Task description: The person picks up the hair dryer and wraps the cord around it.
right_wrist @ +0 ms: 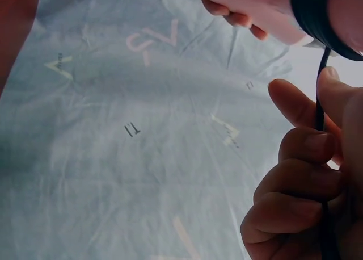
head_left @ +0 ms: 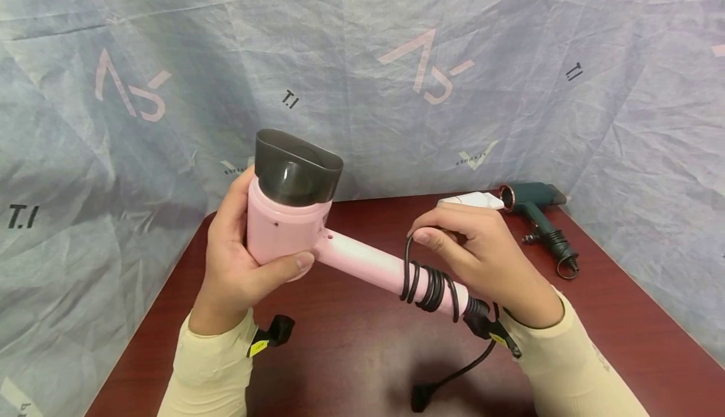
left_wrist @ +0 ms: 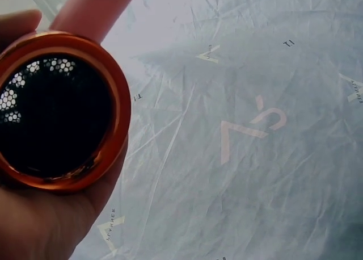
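A pink hair dryer [head_left: 362,261] with a dark nozzle [head_left: 297,175] is held up above the table, its handle slanting down to the right. My left hand [head_left: 232,253] grips the dryer's round body, thumb across the front. In the left wrist view the copper-coloured rim [left_wrist: 122,101] of its rear grille shows. Black cord [head_left: 433,288] is wound in several loops round the lower handle. My right hand [head_left: 476,247] pinches the cord between thumb and forefinger just above the handle; in the right wrist view the cord [right_wrist: 321,95] runs down through its curled fingers. The plug [head_left: 421,397] hangs low at the front.
A dark green hair dryer [head_left: 535,216] with its cord wound round the handle lies at the table's back right. Beside it is a white object [head_left: 472,200], partly behind my right hand. Grey printed cloth [head_left: 351,77] walls surround the dark red table [head_left: 334,348].
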